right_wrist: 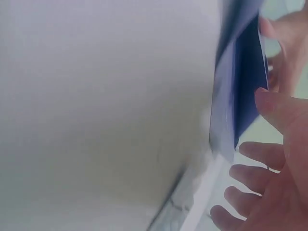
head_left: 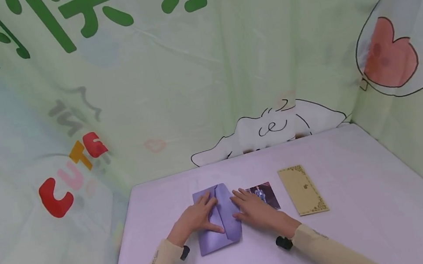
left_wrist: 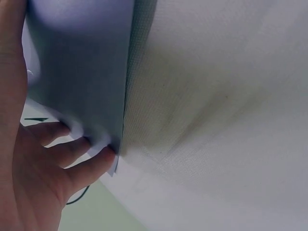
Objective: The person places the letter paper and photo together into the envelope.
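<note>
Closest in, the left hand (head_left: 198, 216) lies spread across a purple envelope (head_left: 216, 216), which sits nearer the table's (head_left: 343, 168) left edge than its right. The right hand (head_left: 258, 209), fingers apart and pinching nothing I can make out, meets the flap (head_left: 229, 226). I'd steady the body lightly and work that flap evenly, lest it crumple. Past the right hand lies a photo (head_left: 268, 194), then an ornate-bordered gold card (head_left: 301, 189).

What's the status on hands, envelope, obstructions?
Left hand spread on purple envelope, right hand at its flap. Envelope on lilac tabletop. Photo partly hidden by right hand, gold card farther right, neither on envelope.
</note>
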`<state>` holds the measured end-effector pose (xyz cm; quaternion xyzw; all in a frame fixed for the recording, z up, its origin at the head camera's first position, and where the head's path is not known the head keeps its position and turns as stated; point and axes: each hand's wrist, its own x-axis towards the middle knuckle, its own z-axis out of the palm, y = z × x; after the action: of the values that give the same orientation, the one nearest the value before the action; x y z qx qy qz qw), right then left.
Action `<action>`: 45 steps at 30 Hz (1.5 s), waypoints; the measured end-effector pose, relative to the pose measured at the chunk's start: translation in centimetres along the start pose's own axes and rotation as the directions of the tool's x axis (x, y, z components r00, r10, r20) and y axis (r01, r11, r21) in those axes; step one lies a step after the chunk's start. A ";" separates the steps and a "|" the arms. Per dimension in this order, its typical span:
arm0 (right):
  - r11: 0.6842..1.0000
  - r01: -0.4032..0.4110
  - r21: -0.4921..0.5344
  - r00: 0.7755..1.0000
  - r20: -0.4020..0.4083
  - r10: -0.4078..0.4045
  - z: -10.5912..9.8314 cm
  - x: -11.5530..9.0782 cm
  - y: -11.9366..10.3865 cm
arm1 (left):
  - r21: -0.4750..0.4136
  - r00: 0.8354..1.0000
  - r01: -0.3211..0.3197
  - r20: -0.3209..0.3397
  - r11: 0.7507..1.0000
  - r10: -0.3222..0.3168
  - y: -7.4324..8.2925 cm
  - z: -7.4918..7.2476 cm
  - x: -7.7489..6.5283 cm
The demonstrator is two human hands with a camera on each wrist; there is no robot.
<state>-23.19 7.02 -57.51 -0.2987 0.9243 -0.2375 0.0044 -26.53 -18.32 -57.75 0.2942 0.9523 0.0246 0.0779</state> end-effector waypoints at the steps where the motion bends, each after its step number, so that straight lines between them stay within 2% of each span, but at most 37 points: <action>1: 1.000 -0.007 -0.009 1.000 -0.003 0.007 -0.2 -0.1 0.2 | -0.008 1.000 0.004 0.003 1.000 -0.004 0.0 -0.1 0.0; 13: 0.999 -0.050 0.007 0.999 -0.019 0.050 -1.2 -1.7 1.5 | -0.037 0.998 0.036 0.049 0.999 -0.034 0.3 -0.2 0.0; 17: 0.998 -0.063 0.001 0.997 -0.035 0.063 -1.5 -2.2 2.6 | -0.036 0.998 0.036 0.048 0.999 -0.034 0.3 -0.3 0.0; 21: 0.998 -0.055 -0.018 0.995 -0.086 0.053 -2.0 -2.7 3.3 | -0.028 0.999 0.022 0.034 0.999 -0.021 0.2 -0.1 0.0; 26: 0.997 -0.069 -0.029 0.994 -0.091 0.067 -2.6 -3.1 3.9 | -0.020 1.000 0.013 0.026 1.000 -0.012 0.1 -0.1 0.0; 35: 0.985 -0.166 -0.053 0.985 -0.066 0.162 -3.1 -3.2 5.7 | -0.029 0.999 0.019 0.039 0.999 -0.018 0.2 -0.1 0.0; 41: 0.966 -0.242 -0.091 0.970 -0.033 0.240 -3.8 -2.9 7.0 | -0.049 0.998 0.031 0.057 0.998 -0.028 0.2 -0.1 0.0; 45: 0.957 -0.268 -0.111 0.963 -0.049 0.264 -4.0 -2.6 7.5 | -0.053 0.998 0.036 0.052 0.998 -0.033 0.2 -0.1 0.0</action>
<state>-25.74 15.55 -57.64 -0.1673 0.9683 -0.1853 0.0035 -26.49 -18.16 -57.65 0.2759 0.9539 0.0416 0.1107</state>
